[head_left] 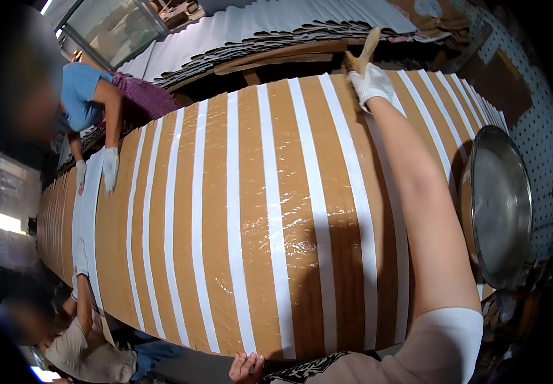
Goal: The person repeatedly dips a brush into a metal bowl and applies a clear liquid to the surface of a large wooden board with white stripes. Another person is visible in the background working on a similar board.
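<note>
The gloved right hand has its fingers wrapped round a brush at the far edge of the striped sheets; the bare left hand curls at their near edge, perhaps steadying them, though I cannot tell whether it grips. At their right end sits a metal basin, likely for easy reach. No writing is legible.

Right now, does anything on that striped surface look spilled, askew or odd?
No damage stands out. Wet-looking shine on the brown strips is patchy, strongest near the middle. Also mismatched: the right hand, gripping a brush, is gloved; the left hand is bare.
</note>
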A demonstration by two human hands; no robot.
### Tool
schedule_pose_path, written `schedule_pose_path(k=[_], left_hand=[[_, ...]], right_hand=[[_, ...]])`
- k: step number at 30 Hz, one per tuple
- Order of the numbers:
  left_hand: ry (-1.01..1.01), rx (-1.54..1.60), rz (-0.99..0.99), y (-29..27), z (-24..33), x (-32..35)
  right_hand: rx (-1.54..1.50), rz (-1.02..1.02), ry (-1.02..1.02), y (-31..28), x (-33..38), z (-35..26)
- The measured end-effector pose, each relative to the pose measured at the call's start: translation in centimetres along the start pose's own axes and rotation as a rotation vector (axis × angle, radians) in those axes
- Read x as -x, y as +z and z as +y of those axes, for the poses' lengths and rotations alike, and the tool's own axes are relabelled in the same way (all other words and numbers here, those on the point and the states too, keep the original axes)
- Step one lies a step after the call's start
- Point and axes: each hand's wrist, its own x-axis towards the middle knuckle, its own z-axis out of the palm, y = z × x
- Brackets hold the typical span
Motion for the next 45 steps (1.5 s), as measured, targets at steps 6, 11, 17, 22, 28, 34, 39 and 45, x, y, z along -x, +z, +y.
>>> schedule_pose_path(k=[6, 11, 17, 22, 28, 34, 39, 45], left_hand=[[-0.206, 0.21, 0.051, -1.2, 0.3, -2.7], [-0.274, 0.426, -0.144, -2.1, -0.3, -4.4], [-0.817, 0.972, -0.763, 2.8, 0.6, -0.9], [-0.743, 0.651, -0.106, 2.7, 2.5, 3.5], [-0.243, 0.13, -0.13, -5.7, 0.0, -6.4], [-0.362, 0.16, 0.067, -2.8, 1.0, -6.7], [-0.305, -0.045, 0.046, -2.7, 2.0, -4.9], [-0.326, 0.153, -0.021, -7.8, 0.1, -9.3]], right_hand=[[-0.037, -0.413, -0.278, -3.2, 2.4, -3.9], [-0.112, -0.303, -0.41, 1.7, 0.7, -3.3], [-0.026, 0.086, -0.512, 6.2, -2.5, -3.7], [-0.699, 0.183, -0.374, 8.8, -6.4, -2.7], [-0.009, -0.568, -0.601, 1.5, -2.9, -7.6], [-0.12, -0.147, -0.499, 6.0, -3.8, -7.2], [-0.418, -0.366, -0.427, 3.3, 0.3, -13.8], [-0.288, -0.146, -0.477, 7.9, 1.2, -11.5]])
